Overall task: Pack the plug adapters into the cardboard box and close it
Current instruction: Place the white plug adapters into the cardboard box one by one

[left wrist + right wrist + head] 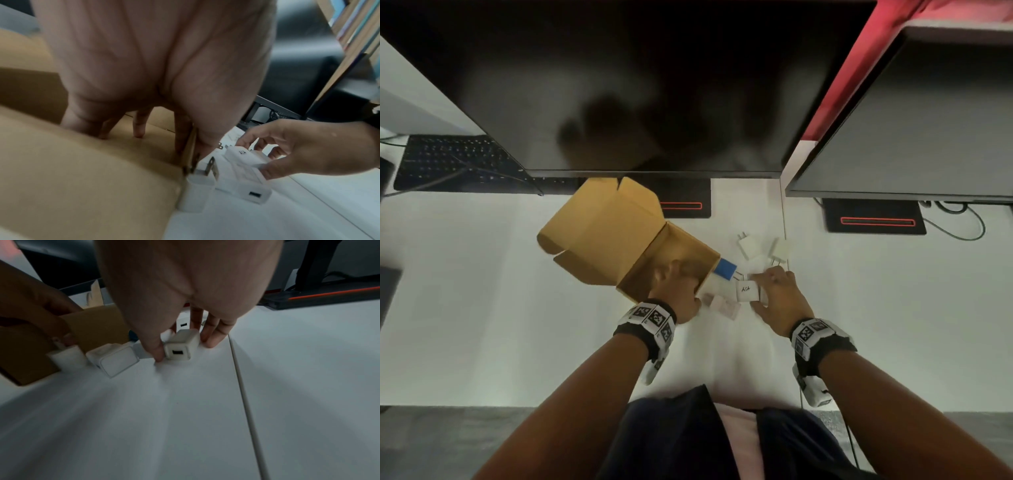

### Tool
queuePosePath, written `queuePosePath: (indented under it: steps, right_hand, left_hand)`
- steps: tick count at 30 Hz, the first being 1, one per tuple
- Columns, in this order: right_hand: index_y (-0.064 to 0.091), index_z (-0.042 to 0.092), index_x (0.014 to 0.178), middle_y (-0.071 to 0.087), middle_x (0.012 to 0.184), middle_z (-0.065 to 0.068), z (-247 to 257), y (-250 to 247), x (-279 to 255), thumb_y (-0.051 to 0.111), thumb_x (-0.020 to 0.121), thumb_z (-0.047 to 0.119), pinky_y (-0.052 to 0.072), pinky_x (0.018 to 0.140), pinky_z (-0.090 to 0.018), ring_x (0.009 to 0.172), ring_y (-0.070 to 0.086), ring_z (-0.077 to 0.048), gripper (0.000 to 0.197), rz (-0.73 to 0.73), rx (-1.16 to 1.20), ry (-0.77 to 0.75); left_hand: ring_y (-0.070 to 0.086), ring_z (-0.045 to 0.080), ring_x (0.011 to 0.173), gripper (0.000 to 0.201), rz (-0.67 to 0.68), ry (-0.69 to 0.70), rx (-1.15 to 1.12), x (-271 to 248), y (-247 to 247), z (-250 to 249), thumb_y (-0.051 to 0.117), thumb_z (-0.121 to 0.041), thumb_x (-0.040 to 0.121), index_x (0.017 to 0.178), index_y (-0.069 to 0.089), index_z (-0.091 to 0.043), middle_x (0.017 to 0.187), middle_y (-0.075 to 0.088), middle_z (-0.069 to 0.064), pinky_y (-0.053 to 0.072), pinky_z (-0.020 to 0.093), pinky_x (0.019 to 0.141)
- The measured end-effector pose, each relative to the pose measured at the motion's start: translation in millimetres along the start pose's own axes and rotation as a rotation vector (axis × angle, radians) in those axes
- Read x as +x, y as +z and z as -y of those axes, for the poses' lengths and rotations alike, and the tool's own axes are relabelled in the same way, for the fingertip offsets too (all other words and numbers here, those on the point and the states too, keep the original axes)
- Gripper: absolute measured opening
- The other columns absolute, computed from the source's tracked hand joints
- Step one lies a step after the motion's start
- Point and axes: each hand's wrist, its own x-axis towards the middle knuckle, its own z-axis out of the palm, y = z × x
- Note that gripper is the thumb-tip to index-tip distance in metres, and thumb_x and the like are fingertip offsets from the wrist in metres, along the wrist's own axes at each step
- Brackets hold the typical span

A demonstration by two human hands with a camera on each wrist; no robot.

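White table [517, 308] under monitors, my left hand [678, 284] gripping the open cardboard box [619, 240] wall, my right hand [779, 301] pinching a white plug adapter [182, 345].

Your counter [482, 308] lies bare left of the cardboard box [616, 240]; the monitor [637, 85] overhangs behind, and adapters [748, 245] crowd the box's right side.

No legible text anywhere

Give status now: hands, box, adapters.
Left hand holds open cardboard box wall. Right hand pinches white adapter. Other adapters loose on desk.
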Motion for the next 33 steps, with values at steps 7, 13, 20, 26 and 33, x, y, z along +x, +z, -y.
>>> queuePosePath:
  steps: [7, 13, 20, 26, 33]
  right_hand:
    - [0.053, 0.018, 0.133, 0.043, 0.136, -0.009, 2, -3, -2, 0.069, 0.090, 0.032, 0.053, 0.092, -0.047, 0.123, 0.041, -0.029, 0.048, -0.017, -0.035, 0.108]
    - [0.052, 0.020, 0.138, 0.050, 0.130, -0.011, 9, -1, -16, 0.068, 0.086, 0.042, 0.047, 0.093, -0.047, 0.116, 0.045, -0.034, 0.058, -0.170, -0.102, -0.010]
    - [0.056, 0.014, 0.135, 0.055, 0.132, -0.011, 47, 9, -26, 0.065, 0.092, 0.036, 0.051, 0.094, -0.045, 0.122, 0.049, -0.031, 0.049, -0.013, -0.124, -0.301]
    - [0.052, 0.013, 0.124, 0.060, 0.121, -0.011, 68, 14, -11, 0.059, 0.094, 0.026, 0.051, 0.087, -0.041, 0.120, 0.051, -0.030, 0.033, 0.064, -0.213, -0.228]
    - [0.053, 0.022, 0.126, 0.057, 0.111, -0.002, 37, 5, -25, 0.059, 0.079, 0.045, 0.054, 0.075, -0.040, 0.094, 0.059, -0.026, 0.054, -0.207, 0.158, -0.149]
  left_hand:
    - [0.005, 0.049, 0.148, 0.016, 0.059, 0.064, 0.066, -1, -5, 6, 0.070, -0.027, 0.086, 0.096, 0.057, -0.028, 0.164, 0.010, 0.010, 0.034, 0.061, 0.115]
    - [0.011, 0.048, 0.149, 0.028, -0.003, 0.083, 0.082, -1, -4, -1, 0.066, -0.033, 0.091, 0.118, 0.064, -0.026, 0.164, 0.014, 0.013, 0.033, 0.060, 0.116]
    - [0.024, 0.041, 0.147, 0.032, -0.097, 0.066, -0.017, -9, -1, -8, 0.061, -0.050, 0.093, 0.115, 0.068, -0.030, 0.154, 0.036, 0.006, 0.043, 0.058, 0.108]
    - [0.062, 0.030, 0.068, 0.050, -0.113, 0.241, -0.319, -12, -4, 16, 0.055, -0.072, 0.076, 0.053, 0.053, -0.027, 0.063, 0.059, 0.004, 0.058, 0.041, 0.069]
    - [0.064, 0.026, 0.074, 0.037, -0.034, 0.263, -0.209, -12, -5, 10, 0.077, -0.032, 0.078, 0.051, 0.058, -0.016, 0.074, 0.065, 0.004, 0.060, 0.044, 0.075]
